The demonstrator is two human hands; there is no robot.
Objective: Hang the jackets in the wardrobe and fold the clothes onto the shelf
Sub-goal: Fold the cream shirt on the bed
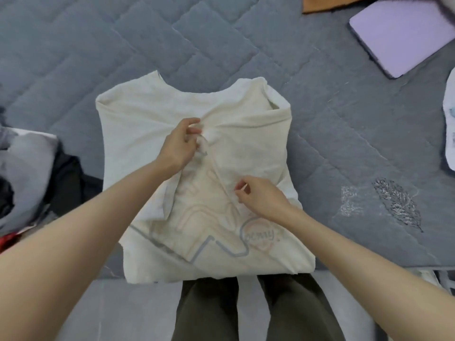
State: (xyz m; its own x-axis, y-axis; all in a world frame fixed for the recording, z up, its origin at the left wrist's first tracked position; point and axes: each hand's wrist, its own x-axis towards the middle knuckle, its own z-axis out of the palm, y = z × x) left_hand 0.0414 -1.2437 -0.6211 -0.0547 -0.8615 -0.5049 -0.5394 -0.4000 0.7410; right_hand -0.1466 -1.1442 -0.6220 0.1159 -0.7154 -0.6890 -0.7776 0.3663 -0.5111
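A cream T-shirt [147,124] with a faint printed pattern lies on the grey quilted bed, its sides folded inward and its neckline pointing away from me. My left hand [179,143] pinches a bunch of the fabric near the shirt's middle. My right hand [258,195] pinches the fabric lower down and to the right. A raised crease runs between the two hands.
A pile of grey, black and red clothes [27,173] lies at the left edge of the bed [98,45]. A lilac flat case [403,33] rests at the far right, with a white item [450,124] at the right edge. My legs stand against the bed's front.
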